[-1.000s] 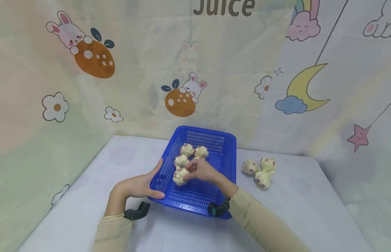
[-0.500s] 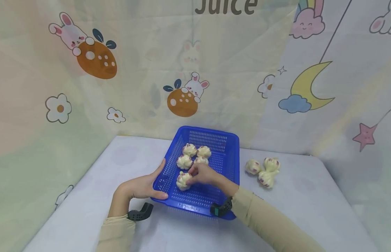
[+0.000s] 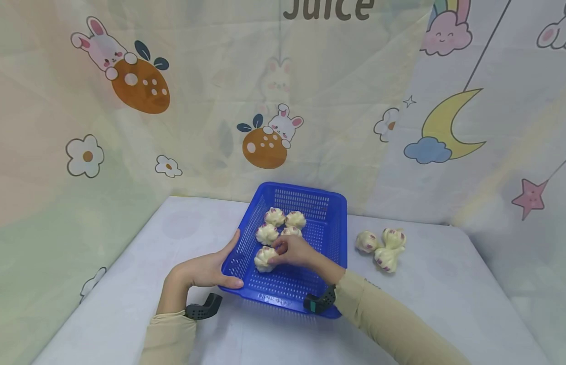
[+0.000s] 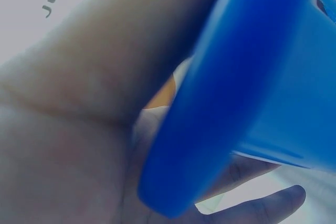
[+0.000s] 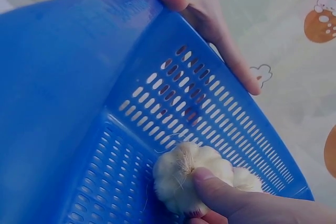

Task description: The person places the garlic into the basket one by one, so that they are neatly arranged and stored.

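Observation:
A blue plastic basket (image 3: 292,302) with slotted walls stands on the table. My left hand (image 3: 205,268) holds its near left corner, thumb over the rim and the other fingers along the outside of the wall. In the left wrist view the basket's rim (image 4: 210,129) crosses the palm. My right hand (image 3: 294,252) reaches inside and pinches a garlic bulb (image 3: 264,259) between thumb and fingers. The right wrist view shows this garlic bulb (image 5: 181,174) root end up, the thumb close to the roots. Several more garlic bulbs (image 3: 266,234) sit behind it in the basket.
Three garlic bulbs (image 3: 386,258) lie in a group on the white table (image 3: 428,294), right of the basket. Behind the table hangs a cartoon-printed cloth (image 3: 205,86). Another printed cloth wall (image 3: 32,218) rises along the left side.
My right hand has moved slightly nearer to me with its garlic bulb, and the bulb behind it shows more. The left hand keeps its hold on the basket. The head view has shifted a little.

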The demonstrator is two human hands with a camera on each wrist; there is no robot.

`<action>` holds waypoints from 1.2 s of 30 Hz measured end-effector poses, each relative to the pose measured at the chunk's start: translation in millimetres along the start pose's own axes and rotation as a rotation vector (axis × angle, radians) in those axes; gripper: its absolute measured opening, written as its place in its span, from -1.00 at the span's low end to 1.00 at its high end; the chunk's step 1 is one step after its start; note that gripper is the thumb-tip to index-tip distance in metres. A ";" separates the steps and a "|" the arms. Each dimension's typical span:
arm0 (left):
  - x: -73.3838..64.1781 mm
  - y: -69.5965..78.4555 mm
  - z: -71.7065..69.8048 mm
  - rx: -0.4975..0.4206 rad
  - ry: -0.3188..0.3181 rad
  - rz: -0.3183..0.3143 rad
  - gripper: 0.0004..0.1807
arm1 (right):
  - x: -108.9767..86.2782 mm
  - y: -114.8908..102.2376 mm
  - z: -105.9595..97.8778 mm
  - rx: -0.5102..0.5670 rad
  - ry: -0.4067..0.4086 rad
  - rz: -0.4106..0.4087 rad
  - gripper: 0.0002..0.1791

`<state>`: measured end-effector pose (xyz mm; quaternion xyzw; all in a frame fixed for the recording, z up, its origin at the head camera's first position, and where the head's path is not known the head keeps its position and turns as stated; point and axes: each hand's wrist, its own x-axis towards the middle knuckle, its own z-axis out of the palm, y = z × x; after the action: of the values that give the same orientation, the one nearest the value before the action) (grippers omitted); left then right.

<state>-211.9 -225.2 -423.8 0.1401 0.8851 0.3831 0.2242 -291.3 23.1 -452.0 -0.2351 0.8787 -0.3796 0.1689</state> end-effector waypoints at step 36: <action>-2.4 4.0 0.5 0.004 -0.012 0.012 0.39 | 6.2 2.3 2.2 -0.182 0.040 -0.065 -0.55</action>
<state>-209.4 -223.3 -420.4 0.1481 0.8835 0.3820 0.2269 -296.1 19.8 -455.9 -0.2701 0.9047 -0.3082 0.1168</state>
